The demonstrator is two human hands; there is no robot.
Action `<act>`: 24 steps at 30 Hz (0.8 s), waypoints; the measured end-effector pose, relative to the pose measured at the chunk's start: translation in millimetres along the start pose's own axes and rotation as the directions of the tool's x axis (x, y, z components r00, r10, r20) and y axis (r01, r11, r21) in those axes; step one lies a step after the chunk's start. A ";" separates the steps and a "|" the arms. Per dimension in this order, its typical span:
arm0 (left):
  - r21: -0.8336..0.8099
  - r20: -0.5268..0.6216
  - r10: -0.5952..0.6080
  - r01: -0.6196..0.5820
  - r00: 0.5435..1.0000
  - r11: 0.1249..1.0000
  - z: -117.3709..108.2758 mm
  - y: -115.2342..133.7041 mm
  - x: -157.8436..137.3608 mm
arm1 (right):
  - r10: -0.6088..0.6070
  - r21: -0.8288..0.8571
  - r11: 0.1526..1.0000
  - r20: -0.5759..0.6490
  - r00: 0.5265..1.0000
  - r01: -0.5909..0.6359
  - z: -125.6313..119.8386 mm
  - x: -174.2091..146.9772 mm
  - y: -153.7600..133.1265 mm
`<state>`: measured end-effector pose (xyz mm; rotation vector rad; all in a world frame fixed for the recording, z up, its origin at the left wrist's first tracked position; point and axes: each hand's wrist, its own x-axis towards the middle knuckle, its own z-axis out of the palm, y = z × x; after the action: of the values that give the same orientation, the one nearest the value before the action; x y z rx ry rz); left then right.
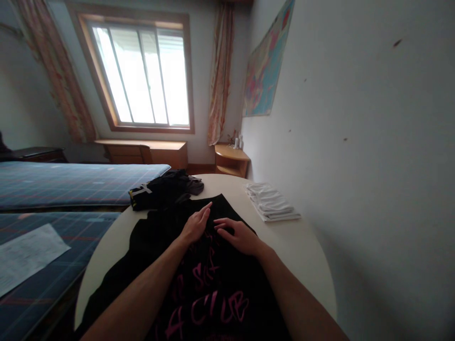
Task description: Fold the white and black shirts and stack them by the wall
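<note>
A black shirt (227, 274) with pink lettering lies spread over the round table (305, 265), its near part running out of view at the bottom. My left hand (195, 225) rests on the upper part of the shirt, fingers stretched out and nothing held. Just to its right, my right hand (240, 236) touches the same cloth. Its fingers are slightly bent and apart, with thumb and forefinger separated. A small gap shows between the two hands.
Dark crumpled clothes (167, 187) lie at the table's far left edge. Folded white cloth (272, 201) sits at the right, near the wall (377, 189). Left of the table are plaid mattresses (85, 184), one bearing a paper sheet (31, 253). A corner shelf (232, 154) stands beyond.
</note>
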<state>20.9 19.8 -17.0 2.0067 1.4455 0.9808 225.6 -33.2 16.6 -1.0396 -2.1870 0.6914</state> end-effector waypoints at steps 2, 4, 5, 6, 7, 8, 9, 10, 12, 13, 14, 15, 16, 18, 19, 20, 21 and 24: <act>-0.006 0.003 0.036 -0.036 0.999 0.999 1.3 -1.3 0.8 | 0.033 -0.005 0.999 -0.059 0.998 -0.033 -1.5 0.7 2.1; 0.009 -0.018 0.040 -0.040 0.999 0.999 2.9 -1.9 1.6 | 0.109 -0.121 0.983 -0.216 0.970 -0.137 -3.4 2.3 11.7; 0.010 -0.041 0.029 -0.029 0.999 1.000 3.3 -1.7 1.9 | 0.149 -0.194 0.958 -0.286 0.947 -0.210 -4.6 2.9 18.6; 0.004 -0.072 0.013 -0.013 0.997 1.000 3.3 -1.0 2.1 | 0.189 -0.264 0.921 -0.336 0.923 -0.285 -5.9 3.3 26.1; -0.011 -0.109 -0.004 0.002 0.994 1.000 2.8 0.0 2.3 | 0.228 -0.323 0.880 -0.355 0.906 -0.348 -7.1 3.2 33.5; -0.031 -0.150 -0.020 0.016 0.989 0.999 2.0 1.1 2.3 | 0.267 -0.365 0.842 -0.355 0.896 -0.396 -8.4 2.9 40.2; -0.054 -0.193 -0.035 0.025 0.981 0.998 1.0 2.3 2.3 | 0.304 -0.390 0.815 -0.342 0.889 -0.428 -9.5 2.3 45.6; -0.075 -0.230 -0.047 0.031 0.972 0.997 0.1 3.4 2.2 | 0.332 -0.403 0.800 -0.322 0.887 -0.446 -10.5 1.7 49.5; -0.106 -0.258 -0.063 0.037 0.964 0.994 -0.8 4.3 1.7 | 0.366 -0.408 0.790 -0.286 0.886 -0.458 -12.2 0.9 52.4; -0.112 -0.243 -0.069 0.043 0.967 0.993 -0.6 4.0 1.3 | 0.375 -0.409 0.788 -0.273 0.886 -0.460 -13.0 0.8 52.0; -0.107 -0.218 -0.072 0.049 0.973 0.993 0.0 3.4 0.9 | 0.380 -0.412 0.788 -0.261 0.888 -0.458 -13.8 0.8 50.8; -0.092 -0.189 -0.067 0.050 0.980 0.994 0.9 2.4 0.5 | 0.379 -0.419 0.788 -0.247 0.892 -0.451 -14.7 0.8 49.3; -0.074 -0.160 -0.053 0.042 0.986 0.996 2.1 1.2 0.1 | 0.377 -0.428 0.789 -0.229 0.898 -0.440 -15.5 0.8 47.7; -0.033 -0.116 -0.003 -0.001 0.993 0.999 4.6 -0.8 -0.6 | 0.372 -0.455 0.788 -0.184 0.910 -0.414 -16.7 0.2 45.3; -0.017 -0.101 0.020 -0.022 0.995 1.000 5.6 -1.3 -0.9 | 0.375 -0.471 0.783 -0.163 0.913 -0.406 -16.8 -0.5 44.4; -0.003 -0.086 0.033 -0.034 0.996 0.999 6.2 -1.3 -1.1 | 0.387 -0.485 0.774 -0.146 0.910 -0.407 -16.5 -1.5 43.6; 0.008 -0.077 0.034 -0.033 0.996 0.999 6.4 -0.8 -1.3 | 0.410 -0.497 0.759 -0.136 0.902 -0.420 -15.9 -2.7 42.7; 0.014 -0.124 0.004 -0.003 0.992 1.000 3.5 3.9 -1.6 | 0.472 -0.525 0.720 -0.107 0.875 -0.453 -12.3 -6.4 37.7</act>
<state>25.6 17.1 -16.8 1.9896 1.5170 1.1171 256.1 -15.1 -2.4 -1.9310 -2.2132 0.2824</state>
